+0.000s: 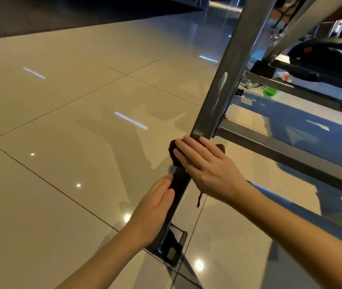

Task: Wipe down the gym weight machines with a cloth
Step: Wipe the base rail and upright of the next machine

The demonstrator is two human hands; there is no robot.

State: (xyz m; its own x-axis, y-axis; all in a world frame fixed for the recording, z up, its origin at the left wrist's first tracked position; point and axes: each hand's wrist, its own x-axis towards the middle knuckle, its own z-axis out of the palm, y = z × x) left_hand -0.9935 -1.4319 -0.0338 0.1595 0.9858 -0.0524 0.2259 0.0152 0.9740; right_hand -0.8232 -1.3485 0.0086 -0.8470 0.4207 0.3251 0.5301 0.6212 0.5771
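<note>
1. Low on slanted gray post [224, 80], just above its foot plate [172, 247]: dark maroon cloth [173, 151] pressed against post face by right hand [205, 170]; cloth edges poking out at both sides of hand, one loose strand hanging below palm.
2. Right fingers [189, 147] straight, slightly spread, laid flat over cloth; no pinching.
3. Left hand [155, 205] just below cloth, touching post's left edge; fingers pressed together, thumb toward front face; whether curled behind post, cannot tell.
4. Higher up same post: white foamy streak [222, 82], well apart from cloth.
5. Right of post: gray crossbar [280, 151] meeting it just above right hand, running off to lower right, close beside cloth.
6. Behind crossbar: more frame rails, black weight plate [328, 57] on dark bar, green container [270, 91] on floor between rails; small white bits beside it too blurred to name.
7. Underneath: glossy beige floor tiles [61, 122] with light reflections and frame shadows; dark mat [40, 13] along top left, another dark corner at left edge.
</note>
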